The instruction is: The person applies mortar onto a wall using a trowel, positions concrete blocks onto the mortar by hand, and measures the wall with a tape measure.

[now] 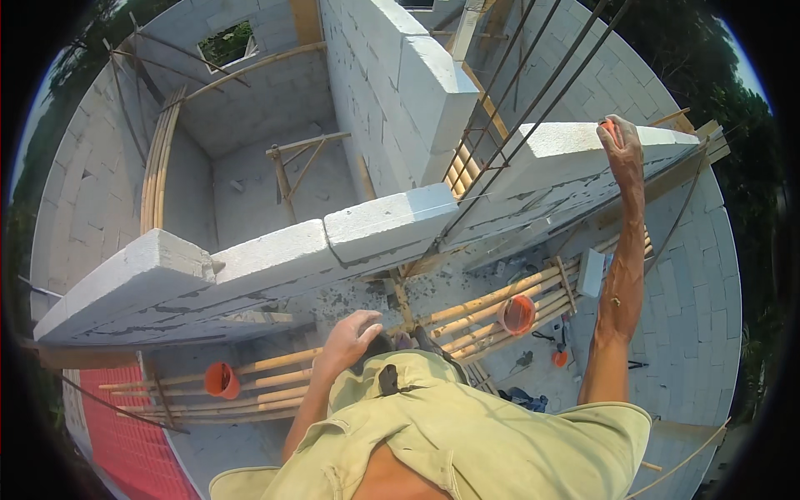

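Note:
My right hand (625,157) is stretched out to the far right, over the top of a white block wall (575,140). Its fingers are closed round a small orange object (612,131); most of that is hidden in the grip, so its kind does not show. Close to my body, my left hand (350,337) hangs with loosely bent fingers and nothing visible in it. In front of me runs a row of pale blocks (275,258), with thin grey joints between them.
Bamboo poles (275,382) form a platform below me, bearing an orange bucket (222,381) and another orange bucket (517,314). A loose block (591,273) lies at their right end. Upright steel bars (533,108) rise between the walls. Red sheeting (125,425) lies lower left.

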`<action>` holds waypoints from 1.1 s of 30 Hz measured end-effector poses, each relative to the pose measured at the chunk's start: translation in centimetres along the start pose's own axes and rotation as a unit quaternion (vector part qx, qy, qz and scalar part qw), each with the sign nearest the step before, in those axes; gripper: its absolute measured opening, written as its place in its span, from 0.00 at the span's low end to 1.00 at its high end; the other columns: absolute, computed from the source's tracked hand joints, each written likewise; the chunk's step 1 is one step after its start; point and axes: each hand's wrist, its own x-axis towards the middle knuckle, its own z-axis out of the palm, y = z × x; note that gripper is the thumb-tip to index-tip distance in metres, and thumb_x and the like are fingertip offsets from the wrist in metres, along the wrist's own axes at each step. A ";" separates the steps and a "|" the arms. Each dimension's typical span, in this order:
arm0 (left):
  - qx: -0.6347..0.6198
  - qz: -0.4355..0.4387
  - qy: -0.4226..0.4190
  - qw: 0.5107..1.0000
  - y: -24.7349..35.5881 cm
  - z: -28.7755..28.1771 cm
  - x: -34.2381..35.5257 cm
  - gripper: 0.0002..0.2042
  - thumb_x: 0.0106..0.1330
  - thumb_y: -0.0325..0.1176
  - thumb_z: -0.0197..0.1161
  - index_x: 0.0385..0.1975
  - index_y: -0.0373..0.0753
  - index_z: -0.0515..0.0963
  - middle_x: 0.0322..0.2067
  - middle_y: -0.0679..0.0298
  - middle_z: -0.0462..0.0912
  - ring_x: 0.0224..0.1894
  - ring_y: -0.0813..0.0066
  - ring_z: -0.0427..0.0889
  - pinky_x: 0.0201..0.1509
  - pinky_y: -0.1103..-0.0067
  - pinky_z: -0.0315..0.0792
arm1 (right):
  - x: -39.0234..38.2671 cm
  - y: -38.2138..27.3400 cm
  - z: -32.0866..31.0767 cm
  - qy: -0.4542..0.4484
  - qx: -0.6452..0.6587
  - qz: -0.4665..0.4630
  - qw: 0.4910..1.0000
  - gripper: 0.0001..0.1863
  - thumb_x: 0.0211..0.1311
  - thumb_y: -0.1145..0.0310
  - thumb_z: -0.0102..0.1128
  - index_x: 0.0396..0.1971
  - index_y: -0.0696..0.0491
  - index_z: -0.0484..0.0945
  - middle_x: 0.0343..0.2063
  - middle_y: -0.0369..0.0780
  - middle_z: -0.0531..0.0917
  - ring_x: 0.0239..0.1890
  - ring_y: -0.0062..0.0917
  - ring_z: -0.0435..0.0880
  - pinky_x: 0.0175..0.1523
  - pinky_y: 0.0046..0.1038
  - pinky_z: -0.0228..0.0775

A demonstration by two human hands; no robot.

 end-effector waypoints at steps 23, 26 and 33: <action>-0.244 -0.004 -0.057 0.968 5.6 1.2 2.5 0.12 0.62 0.31 0.77 0.39 0.36 0.79 0.35 0.66 0.85 0.39 0.81 0.84 0.45 0.82 0.78 | -27.3 -21.4 10.2 -0.419 0.263 -0.116 0.861 0.32 0.47 0.56 0.82 0.52 0.52 0.81 0.41 0.45 0.80 0.44 0.45 0.80 0.50 0.41 0.74; -0.330 -0.023 -0.004 0.944 4.8 -1.7 0.7 0.11 0.64 0.29 0.75 0.36 0.37 0.76 0.35 0.63 0.86 0.39 0.76 0.87 0.42 0.79 0.82 | -26.3 -18.5 9.6 -0.417 0.185 -0.100 0.884 0.27 0.55 0.61 0.76 0.55 0.51 0.81 0.42 0.44 0.80 0.46 0.44 0.79 0.54 0.42 0.72; -0.488 0.020 0.361 0.795 -2.2 -12.3 -2.3 0.09 0.67 0.25 0.70 0.41 0.40 0.75 0.34 0.62 0.85 0.35 0.71 0.89 0.38 0.74 0.86 | -22.8 -2.9 8.6 -0.304 0.031 0.000 0.952 0.15 0.66 0.71 0.65 0.51 0.59 0.83 0.50 0.47 0.81 0.54 0.46 0.78 0.61 0.42 0.69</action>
